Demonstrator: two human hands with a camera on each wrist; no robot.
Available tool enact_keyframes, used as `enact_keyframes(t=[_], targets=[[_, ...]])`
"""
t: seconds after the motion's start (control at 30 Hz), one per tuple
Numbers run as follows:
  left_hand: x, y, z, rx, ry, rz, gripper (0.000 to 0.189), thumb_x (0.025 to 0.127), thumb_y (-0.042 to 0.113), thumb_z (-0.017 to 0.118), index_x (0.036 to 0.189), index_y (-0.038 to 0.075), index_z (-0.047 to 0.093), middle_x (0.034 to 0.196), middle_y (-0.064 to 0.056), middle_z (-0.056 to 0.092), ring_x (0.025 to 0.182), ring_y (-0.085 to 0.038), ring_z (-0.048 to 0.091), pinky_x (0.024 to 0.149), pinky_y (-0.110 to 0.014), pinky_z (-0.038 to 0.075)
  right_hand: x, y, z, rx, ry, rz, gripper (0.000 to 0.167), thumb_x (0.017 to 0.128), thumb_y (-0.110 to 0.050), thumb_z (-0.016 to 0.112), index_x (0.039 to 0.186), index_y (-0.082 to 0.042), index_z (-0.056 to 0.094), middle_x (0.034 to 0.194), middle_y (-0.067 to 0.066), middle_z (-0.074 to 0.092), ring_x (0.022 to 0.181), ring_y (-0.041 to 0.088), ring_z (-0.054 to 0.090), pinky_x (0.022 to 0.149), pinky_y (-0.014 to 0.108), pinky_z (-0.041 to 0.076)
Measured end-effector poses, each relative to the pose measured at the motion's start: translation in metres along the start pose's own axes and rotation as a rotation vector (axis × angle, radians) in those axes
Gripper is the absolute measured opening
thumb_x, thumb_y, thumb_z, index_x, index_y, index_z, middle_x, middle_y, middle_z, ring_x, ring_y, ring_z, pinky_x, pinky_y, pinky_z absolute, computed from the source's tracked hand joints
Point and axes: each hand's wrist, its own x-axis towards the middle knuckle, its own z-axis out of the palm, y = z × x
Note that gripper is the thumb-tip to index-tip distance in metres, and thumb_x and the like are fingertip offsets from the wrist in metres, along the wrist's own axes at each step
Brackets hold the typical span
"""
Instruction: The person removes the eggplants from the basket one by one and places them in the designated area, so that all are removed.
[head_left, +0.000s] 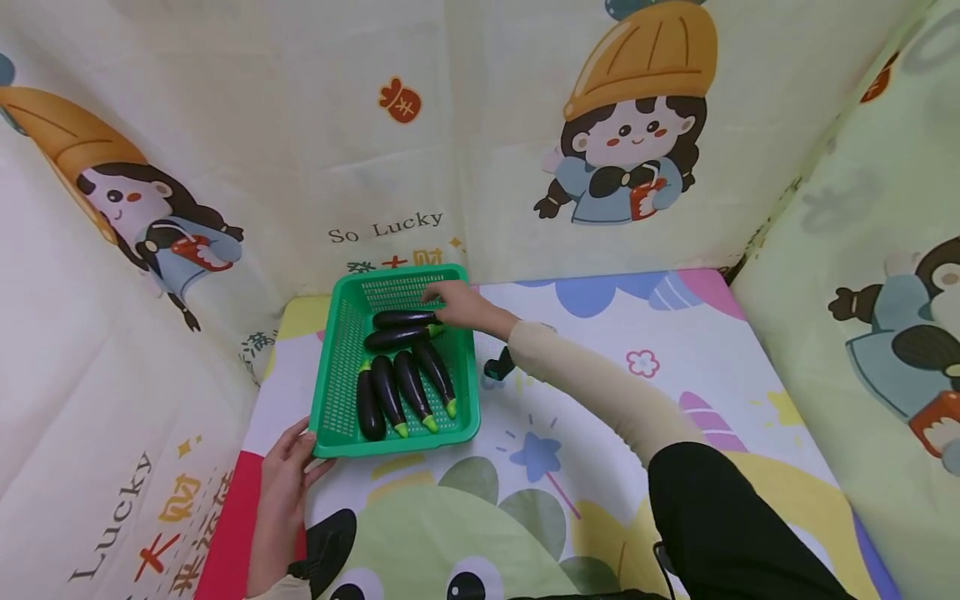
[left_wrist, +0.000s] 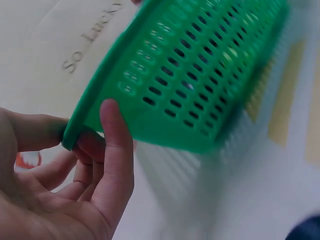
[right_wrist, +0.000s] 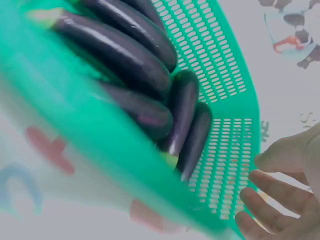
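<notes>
A green plastic basket [head_left: 322, 392] with slotted walls holds several dark purple eggplants [head_left: 408, 387] with green stem ends. Some lie lengthwise in the near half, while others lie crosswise further back. At the near left corner my left hand [head_left: 283, 471] grips the rim. The left wrist view shows thumb and fingers pinching the rim, with one finger [left_wrist: 116, 145] against the outer wall. My right hand [head_left: 468, 307] is at the far right part of the basket. In the right wrist view its loosely bent fingers [right_wrist: 270, 200] are at the rim, with no eggplant in them.
The basket is over a table with a printed cartoon cloth [head_left: 585, 417]. Printed fabric walls [head_left: 495, 167] stand close behind the basket and on both sides. A small black object [head_left: 498, 364] shows under the right forearm.
</notes>
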Motion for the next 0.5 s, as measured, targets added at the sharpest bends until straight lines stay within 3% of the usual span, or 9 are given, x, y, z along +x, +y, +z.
enact_keyframes(t=[0.13, 0.3, 0.4, 0.5], targets=[[0.001, 0.010, 0.000, 0.273, 0.007, 0.050, 0.060, 0.108, 0.031, 0.057, 0.160, 0.010, 0.036, 0.109, 0.009, 0.060, 0.085, 0.000, 0.070, 0.078, -0.022, 0.063, -0.037, 0.014, -0.018, -0.008, 0.024, 0.005, 0.035, 0.099, 0.001, 0.057, 0.132, -0.003, 0.067, 0.137, 0.016, 0.068, 0.126, 0.035, 0.064, 0.105, 0.046, 0.056], [0.002, 0.029, -0.004, 0.611, -0.031, 0.126, 0.062, 0.106, 0.030, 0.061, 0.157, 0.004, 0.038, 0.132, -0.018, 0.054, 0.092, -0.018, 0.070, 0.078, -0.029, 0.065, -0.081, 0.025, -0.036, -0.043, 0.042, 0.027, 0.032, 0.101, -0.004, 0.058, 0.132, -0.003, 0.067, 0.135, 0.014, 0.069, 0.125, 0.036, 0.064, 0.106, 0.047, 0.055], [0.003, 0.041, -0.007, 0.801, -0.069, 0.182, 0.057, 0.106, 0.027, 0.061, 0.153, 0.000, 0.042, 0.130, -0.026, 0.056, 0.094, -0.027, 0.070, 0.073, -0.029, 0.065, -0.109, 0.026, -0.046, -0.053, 0.034, 0.048, 0.032, 0.102, -0.006, 0.060, 0.133, -0.004, 0.066, 0.136, 0.013, 0.069, 0.126, 0.036, 0.064, 0.107, 0.049, 0.055], [0.004, 0.051, -0.011, 0.980, -0.059, 0.279, 0.048, 0.106, 0.022, 0.060, 0.146, -0.002, 0.049, 0.120, -0.025, 0.061, 0.087, -0.027, 0.066, 0.064, -0.027, 0.059, -0.140, 0.029, -0.053, -0.069, 0.040, 0.058, 0.033, 0.102, -0.008, 0.061, 0.134, -0.007, 0.066, 0.137, 0.012, 0.068, 0.126, 0.034, 0.064, 0.106, 0.050, 0.055]])
